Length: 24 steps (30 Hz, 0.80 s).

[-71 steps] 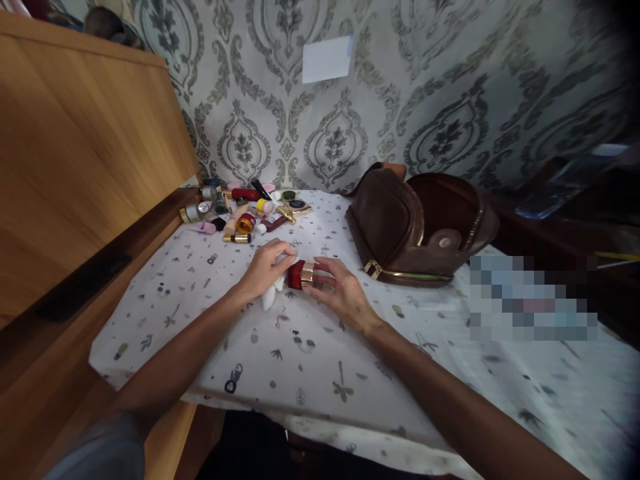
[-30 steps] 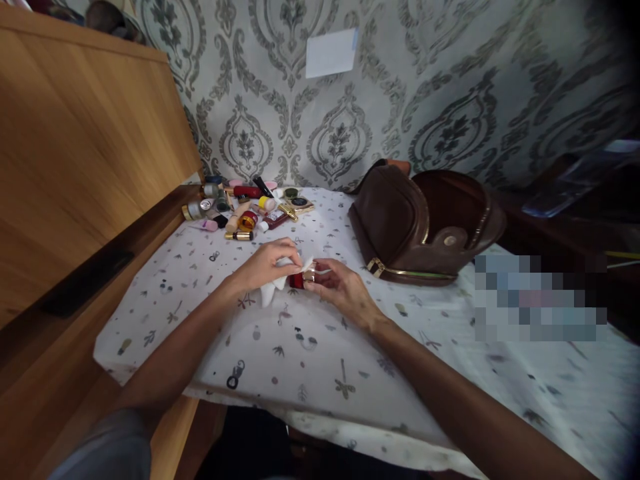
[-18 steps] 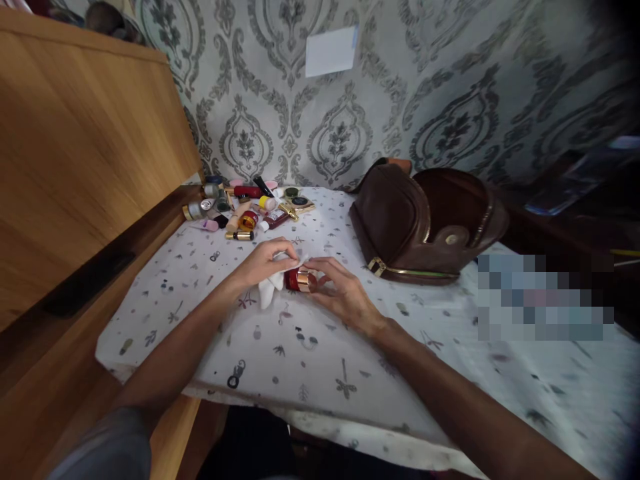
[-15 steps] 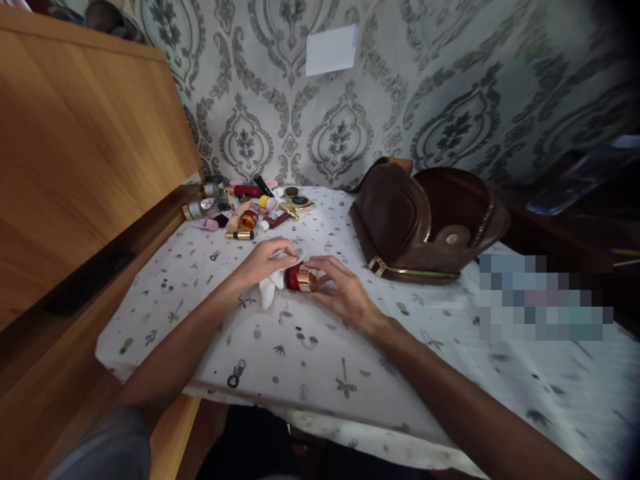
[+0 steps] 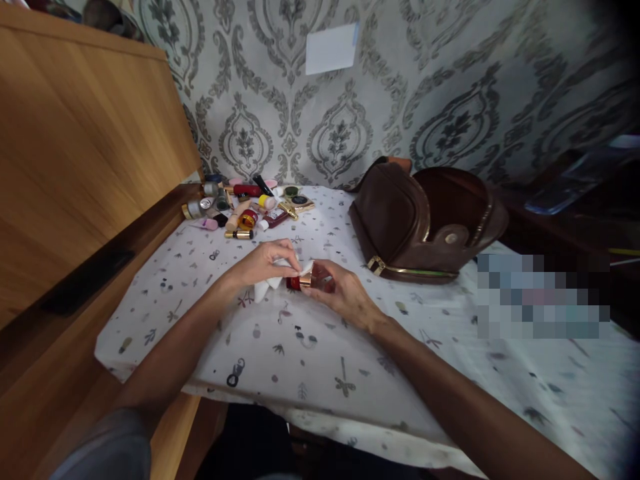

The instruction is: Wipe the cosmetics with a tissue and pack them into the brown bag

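Note:
A small red jar [image 5: 293, 283] with a shiny gold lid [image 5: 305, 279] lies on its side between my hands, just above the patterned cloth. My right hand [image 5: 343, 290] grips it by the lid end, fingers curled round it. A white wipe [image 5: 267, 285] is pinched in my left hand [image 5: 270, 262], and a fold of it lies over the top of the jar. The wipe's loose end hangs down on the left. Part of the jar is hidden by my fingers and the wipe.
Several cosmetics, among them a gold-banded black tube [image 5: 239, 235] and an amber-lidded red jar [image 5: 248, 219], lie at the back left beside a wooden cabinet [image 5: 90, 127]. An unzipped brown bag [image 5: 390, 213] stands at the right. A patterned cloth [image 5: 300, 373] covers the table.
My left hand has drawn the wipe up and over the jar's gold lid, covering more of it. The fingers of my right hand have shifted slightly round the lid.

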### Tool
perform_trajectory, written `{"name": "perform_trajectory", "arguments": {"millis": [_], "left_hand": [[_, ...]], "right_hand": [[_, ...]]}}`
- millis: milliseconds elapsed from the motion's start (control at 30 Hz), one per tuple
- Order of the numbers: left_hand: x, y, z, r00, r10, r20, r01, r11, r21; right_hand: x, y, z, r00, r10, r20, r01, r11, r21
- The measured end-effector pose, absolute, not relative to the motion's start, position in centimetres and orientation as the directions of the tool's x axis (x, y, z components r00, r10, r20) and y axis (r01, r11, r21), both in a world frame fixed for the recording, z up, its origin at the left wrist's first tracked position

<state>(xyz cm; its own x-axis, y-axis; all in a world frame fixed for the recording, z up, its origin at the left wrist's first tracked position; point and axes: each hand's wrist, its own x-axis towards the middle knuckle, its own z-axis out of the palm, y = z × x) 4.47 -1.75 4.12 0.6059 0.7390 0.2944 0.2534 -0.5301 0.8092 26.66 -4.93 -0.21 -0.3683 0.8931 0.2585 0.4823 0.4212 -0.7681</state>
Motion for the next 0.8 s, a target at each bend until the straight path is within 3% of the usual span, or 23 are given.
{"name": "perform_trajectory", "arguments": {"millis": [367,533,700,800], "left_hand": [[3.2,-1.2,5.0,0.758,0.642,0.112,0.304,-0.499,0.812],[2.6,-1.1,5.1,0.701,0.711,0.058,0.381,-0.441,0.813],[3.5,-1.7,5.0,0.612,0.777,0.15,0.377,-0.452,0.808],[4.3,-2.0,4.7,0.562,0.784,0.263,0.349,-0.513,0.784]], "right_hand": [[26.7,-4.8,-0.5,-0.357,0.91,0.208,0.4,0.351,-0.847],[26.8,-4.7,-0.8,-0.366,0.886,0.285,0.33,0.41,-0.851],[26.7,-4.6,-0.6,-0.403,0.782,0.475,0.346,0.611,-0.712],[26.6,-4.7,-0.5,-0.435,0.742,0.51,0.352,0.662,-0.662]]}}
